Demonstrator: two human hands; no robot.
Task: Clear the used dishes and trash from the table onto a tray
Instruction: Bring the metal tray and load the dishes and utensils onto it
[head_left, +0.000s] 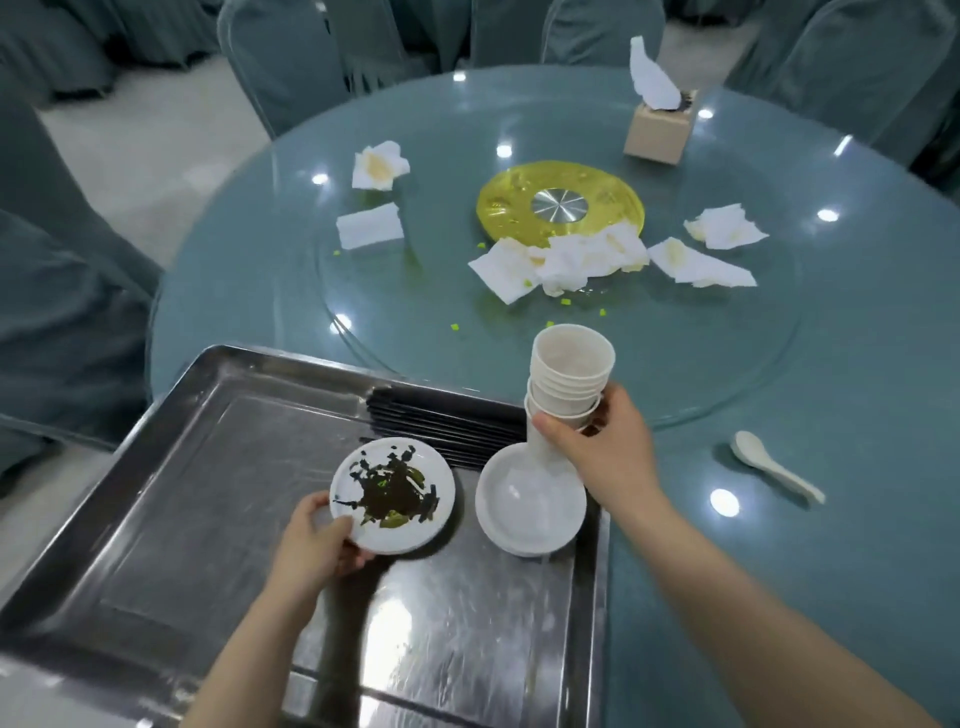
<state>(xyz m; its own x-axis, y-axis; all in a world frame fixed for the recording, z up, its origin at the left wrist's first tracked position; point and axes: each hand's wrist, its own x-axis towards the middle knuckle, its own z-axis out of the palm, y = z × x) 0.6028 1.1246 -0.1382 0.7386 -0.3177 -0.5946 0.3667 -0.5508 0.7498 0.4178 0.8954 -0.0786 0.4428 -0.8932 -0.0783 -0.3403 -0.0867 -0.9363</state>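
A steel tray (171, 499) lies at the table's near left edge. My left hand (317, 545) grips a small white plate (393, 493) smeared with dark sauce, held just over the tray. My right hand (602, 447) holds a stack of white paper cups (569, 384) above a stack of white bowls (530, 504) at the tray's right side. Black chopsticks (447, 421) lie along the tray's far edge. Used napkins (566, 265) lie crumpled on the glass turntable (727, 353). A white spoon (774, 465) rests on the table to the right.
A yellow disc with a metal hub (560, 203) sits at the turntable's centre. A tan tissue box (660, 130) stands at the far right. More napkins (370, 226) lie at the left, and small green food bits are scattered about. Covered chairs (332, 57) ring the table.
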